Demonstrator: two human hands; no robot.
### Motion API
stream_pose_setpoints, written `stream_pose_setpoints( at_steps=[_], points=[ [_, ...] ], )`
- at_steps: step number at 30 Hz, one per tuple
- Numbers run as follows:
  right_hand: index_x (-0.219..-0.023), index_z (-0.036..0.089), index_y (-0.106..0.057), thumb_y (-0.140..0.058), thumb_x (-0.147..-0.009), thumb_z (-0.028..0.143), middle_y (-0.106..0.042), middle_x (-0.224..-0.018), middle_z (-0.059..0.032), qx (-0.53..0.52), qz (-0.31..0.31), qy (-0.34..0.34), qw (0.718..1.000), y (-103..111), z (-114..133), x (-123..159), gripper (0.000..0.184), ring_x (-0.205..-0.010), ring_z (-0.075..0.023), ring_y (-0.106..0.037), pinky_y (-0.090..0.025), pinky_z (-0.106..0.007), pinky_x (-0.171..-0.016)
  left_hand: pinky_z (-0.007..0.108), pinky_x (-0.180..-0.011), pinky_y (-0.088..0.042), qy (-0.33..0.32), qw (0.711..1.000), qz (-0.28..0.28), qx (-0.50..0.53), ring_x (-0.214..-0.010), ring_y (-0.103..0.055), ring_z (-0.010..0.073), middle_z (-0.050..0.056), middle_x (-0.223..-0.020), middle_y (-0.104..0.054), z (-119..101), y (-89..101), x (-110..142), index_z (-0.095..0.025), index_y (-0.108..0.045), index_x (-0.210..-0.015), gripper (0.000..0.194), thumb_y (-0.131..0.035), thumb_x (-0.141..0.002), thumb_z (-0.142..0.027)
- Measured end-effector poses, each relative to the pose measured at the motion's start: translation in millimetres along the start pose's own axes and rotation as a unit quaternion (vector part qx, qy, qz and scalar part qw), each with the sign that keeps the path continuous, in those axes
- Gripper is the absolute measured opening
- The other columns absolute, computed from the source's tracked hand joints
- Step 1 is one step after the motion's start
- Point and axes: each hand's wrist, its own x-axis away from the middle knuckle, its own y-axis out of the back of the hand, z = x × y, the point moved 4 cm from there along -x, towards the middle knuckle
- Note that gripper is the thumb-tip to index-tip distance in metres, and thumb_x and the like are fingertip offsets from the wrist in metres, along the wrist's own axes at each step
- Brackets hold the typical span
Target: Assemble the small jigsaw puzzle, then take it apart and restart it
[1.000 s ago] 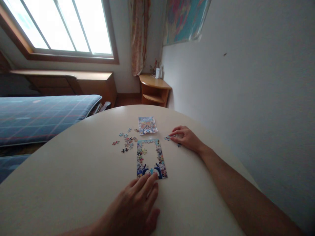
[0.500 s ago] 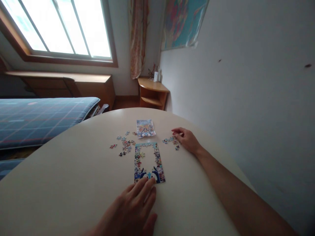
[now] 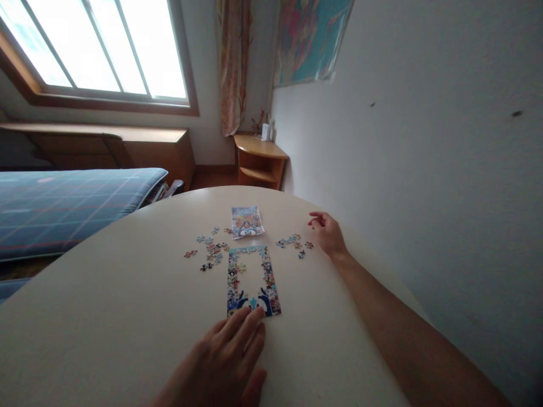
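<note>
Where left fingers [image 3: 238, 323] rest, the rectangular puzzle [image 3: 269, 281] lies flat.

The head camera looks forward and down across the table [image 3: 106, 316], from above and close behind the left hand [image 3: 224, 356], with window [image 3: 106, 51] and wall [image 3: 403, 169] beyond.

Table [image 3: 127, 316], pale, round-edged: beneath the right hand [image 3: 331, 234]. Wall [image 3: 424, 152], white, two dark marks: to its right. Poster [image 3: 311, 42], turquoise and pink: above and beyond it. Corner shelf [image 3: 263, 147], wooden, and curtain [image 3: 233, 68], patterned: beyond, leftward. Window [image 3: 102, 51], brown-framed, glaring white; cabinet [image 3: 159, 144], wooden: far left. Mattress [image 3: 76, 198], blue plaid: left. Floor [image 3: 212, 176], reddish-brown: strip beyond the table.
</note>
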Motion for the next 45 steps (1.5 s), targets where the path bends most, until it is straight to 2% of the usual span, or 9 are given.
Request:
stream_pose_setpoints(
  at_steps=[6,9,12,15,18,26,34,42,45],
  points=[
    [-0.107,0.013,-0.065,-0.048,-0.082,0.024,-0.073,-0.09,-0.008,0.013,0.049,-0.006,0.999,-8,-1,1,0.031,-0.08,-0.017,-0.067,-0.051,-0.03,-0.076,0.039,-0.096,-0.055,0.0,1.0,-0.002,-0.002,-0.123,-0.058,0.0296,0.013,-0.14,-0.058,-1,-3.1,0,-0.013,-0.062,-0.125,0.042,-0.049,-0.097,-0.041],
    [-0.099,0.015,-0.07,-0.056,-0.08,0.023,-0.074,-0.091,-0.0076,0.041,0.097,-0.013,0.994,-10,1,1,0.024,-0.08,-0.0166,-0.067,-0.051,-0.029,-0.076,0.04,-0.096,-0.055,0.006,1.0,0.005,0.006,-0.124,-0.058,0.0302,0.013,-0.141,-0.057,-2,-2.0,-1,-0.013,-0.062,-0.126,0.042,-0.05,-0.096,-0.04],
    [-0.088,0.016,-0.074,-0.067,-0.075,0.025,-0.075,-0.084,-0.0067,0.07,0.159,-0.02,0.985,-4,10,0,0.018,-0.073,-0.017,-0.066,-0.049,-0.027,-0.068,0.041,-0.096,-0.055,0.01,1.0,0.018,0.01,-0.124,-0.057,0.0312,0.014,-0.141,-0.057,-2,1.1,-2,-0.012,-0.062,-0.126,0.043,-0.049,-0.096,-0.04],
    [-0.08,0.018,-0.076,-0.074,-0.071,0.033,-0.073,-0.072,-0.0048,0.128,0.265,-0.021,0.956,6,26,2,0.018,-0.062,-0.0167,-0.064,-0.045,-0.026,-0.058,0.042,-0.098,-0.054,0.013,0.999,0.028,0.014,-0.125,-0.056,0.0316,0.014,-0.141,-0.057,-3,3.3,-4,-0.013,-0.062,-0.126,0.043,-0.048,-0.096,-0.041],
    [-0.079,0.022,-0.078,-0.079,-0.066,0.039,-0.074,-0.078,-0.0053,0.2,0.34,0.005,0.919,14,44,10,0.021,-0.067,-0.0189,-0.064,-0.043,-0.029,-0.06,0.043,-0.099,-0.053,0.021,0.999,0.031,0.019,-0.126,-0.056,0.0317,0.014,-0.14,-0.057,-4,3.5,-4,-0.013,-0.061,-0.127,0.043,-0.049,-0.096,-0.041],
    [-0.074,0.025,-0.076,-0.079,-0.064,0.036,-0.075,-0.077,-0.0033,0.295,0.362,-0.007,0.884,8,60,24,0.014,-0.071,-0.023,-0.066,-0.041,-0.035,-0.068,0.044,-0.102,-0.049,0.034,0.998,0.04,0.031,-0.129,-0.052,0.0325,0.016,-0.143,-0.054,-6,0.7,-4,-0.012,-0.059,-0.128,0.044,-0.049,-0.096,-0.04],
    [-0.083,0.022,-0.077,-0.072,-0.066,0.021,-0.074,-0.078,-0.0043,0.209,0.415,0.018,0.885,-5,62,33,0.018,-0.069,-0.0202,-0.066,-0.045,-0.028,-0.06,0.046,-0.103,-0.048,0.032,0.998,0.045,0.042,-0.13,-0.05,0.0328,0.017,-0.144,-0.053,-7,1.8,-5,-0.011,-0.059,-0.128,0.042,-0.049,-0.096,-0.037],
    [-0.096,0.021,-0.073,-0.064,-0.071,0.012,-0.072,-0.093,-0.0049,0.168,0.445,0.116,0.872,-20,94,54,0.027,-0.082,-0.0183,-0.066,-0.049,-0.026,-0.072,0.046,-0.102,-0.049,0.031,0.998,0.032,0.035,-0.129,-0.052,0.0331,0.016,-0.143,-0.054,-7,3.8,-5,-0.01,-0.06,-0.126,0.041,-0.048,-0.096,-0.037],
    [-0.096,0.02,-0.072,-0.069,-0.071,0.018,-0.072,-0.092,-0.0052,0.185,0.441,0.113,0.871,-20,92,53,0.025,-0.08,-0.0186,-0.064,-0.048,-0.026,-0.07,0.046,-0.102,-0.049,0.033,0.998,0.033,0.032,-0.128,-0.052,0.0332,0.015,-0.143,-0.054,-7,4.7,-6,-0.011,-0.059,-0.127,0.043,-0.047,-0.097,-0.038]
  ],
)
